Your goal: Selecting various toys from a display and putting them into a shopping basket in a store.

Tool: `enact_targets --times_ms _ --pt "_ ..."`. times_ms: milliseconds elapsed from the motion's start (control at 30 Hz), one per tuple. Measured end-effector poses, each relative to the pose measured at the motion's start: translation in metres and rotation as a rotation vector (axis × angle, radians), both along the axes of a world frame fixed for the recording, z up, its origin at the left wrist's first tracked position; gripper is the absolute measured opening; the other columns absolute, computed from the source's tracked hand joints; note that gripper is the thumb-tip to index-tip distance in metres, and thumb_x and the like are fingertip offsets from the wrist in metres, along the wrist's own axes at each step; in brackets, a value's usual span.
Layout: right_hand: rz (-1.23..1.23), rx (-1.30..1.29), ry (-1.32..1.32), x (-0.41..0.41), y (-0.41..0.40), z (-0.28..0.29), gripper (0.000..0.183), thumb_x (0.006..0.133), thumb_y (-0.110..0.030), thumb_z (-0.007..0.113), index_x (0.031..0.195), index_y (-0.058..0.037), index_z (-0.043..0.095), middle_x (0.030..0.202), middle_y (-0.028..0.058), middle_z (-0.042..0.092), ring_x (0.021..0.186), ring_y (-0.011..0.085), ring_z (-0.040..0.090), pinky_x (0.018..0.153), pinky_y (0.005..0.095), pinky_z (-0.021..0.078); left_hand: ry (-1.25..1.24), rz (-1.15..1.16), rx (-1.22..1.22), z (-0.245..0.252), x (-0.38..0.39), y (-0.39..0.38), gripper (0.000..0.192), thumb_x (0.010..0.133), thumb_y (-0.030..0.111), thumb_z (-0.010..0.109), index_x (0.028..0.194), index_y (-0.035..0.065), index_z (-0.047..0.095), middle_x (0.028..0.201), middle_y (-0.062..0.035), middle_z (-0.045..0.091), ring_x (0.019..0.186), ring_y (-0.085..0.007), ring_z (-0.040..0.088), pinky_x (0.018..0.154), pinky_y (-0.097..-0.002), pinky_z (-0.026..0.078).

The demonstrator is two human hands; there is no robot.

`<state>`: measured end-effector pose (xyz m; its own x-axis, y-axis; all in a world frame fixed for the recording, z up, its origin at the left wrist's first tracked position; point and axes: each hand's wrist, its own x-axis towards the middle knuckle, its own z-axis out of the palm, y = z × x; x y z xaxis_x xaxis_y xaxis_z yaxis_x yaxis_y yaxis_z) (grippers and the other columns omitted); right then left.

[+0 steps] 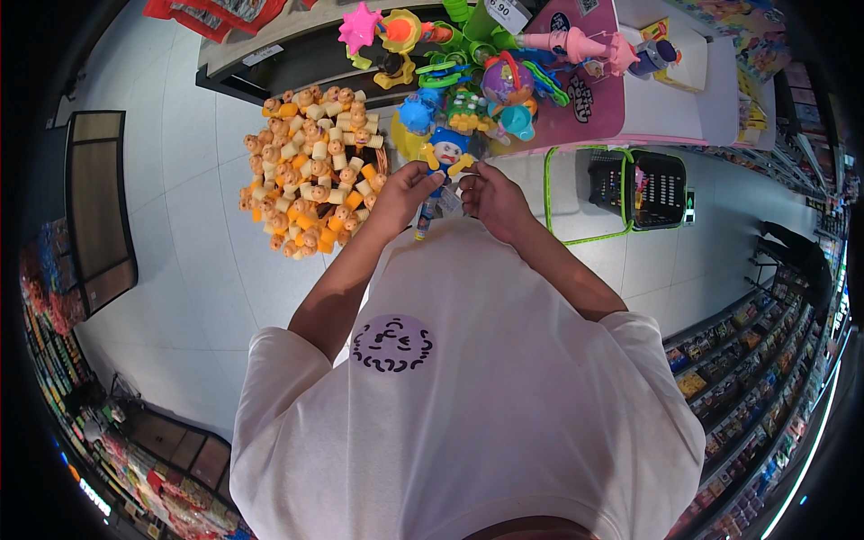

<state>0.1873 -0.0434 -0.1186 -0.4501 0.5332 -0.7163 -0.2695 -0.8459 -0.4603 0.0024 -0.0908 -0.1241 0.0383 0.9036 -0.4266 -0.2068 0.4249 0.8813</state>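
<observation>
In front of my chest is a blue cat-eared toy figure with a white face and yellow arms. Its lower end is a narrow tube with a printed wrap, and a clear tag or wrapper hangs beside it. My left hand grips the figure's body, thumb across the front. On the other side, the curled fingers of my right hand meet at the tip of one yellow arm. Just beyond stands a cluster of plastic novelty toys, among them a purple ball toy, a blue toy and a teal cup-like piece.
Many small pig-headed toys fill a display at left. A black shopping basket with a lime-green handle stands on the floor at right. A pink display stand and a low shelf lie ahead. Stocked shelves line the right side.
</observation>
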Motion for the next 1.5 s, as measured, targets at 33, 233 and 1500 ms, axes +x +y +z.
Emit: enact_targets --times_ms 33,233,1500 --pt "0.003 -0.004 -0.008 0.0 0.0 0.001 0.026 0.095 -0.034 0.045 0.104 -0.0121 0.055 0.078 -0.0019 0.06 0.069 0.0101 0.054 0.065 0.0269 0.0422 0.0 -0.001 0.0 -0.002 -0.001 0.0 0.014 0.093 0.018 0.06 0.094 0.0043 0.058 0.077 0.0051 0.052 0.073 -0.0037 0.046 0.069 -0.0205 0.039" --pt "-0.002 -0.003 -0.014 -0.001 -0.001 0.0 0.023 0.094 -0.033 0.047 0.102 -0.0132 0.054 0.078 -0.0022 0.061 0.069 0.01 0.054 0.065 0.0273 0.0416 -0.074 -0.002 -0.012 0.003 0.002 0.001 0.016 0.092 0.02 0.06 0.086 0.006 0.056 0.077 0.0048 0.052 0.074 -0.004 0.046 0.07 -0.0218 0.04" --pt "0.018 0.004 0.02 -0.002 -0.002 -0.005 0.024 0.094 -0.035 0.047 0.096 -0.0126 0.056 0.08 -0.0004 0.06 0.07 0.0123 0.054 0.067 0.0283 0.0426 0.01 -0.081 -0.008 -0.006 -0.005 -0.007 0.017 0.094 0.014 0.056 0.103 0.0002 0.055 0.087 -0.0062 0.065 0.082 -0.0101 0.06 0.07 -0.0236 0.046"
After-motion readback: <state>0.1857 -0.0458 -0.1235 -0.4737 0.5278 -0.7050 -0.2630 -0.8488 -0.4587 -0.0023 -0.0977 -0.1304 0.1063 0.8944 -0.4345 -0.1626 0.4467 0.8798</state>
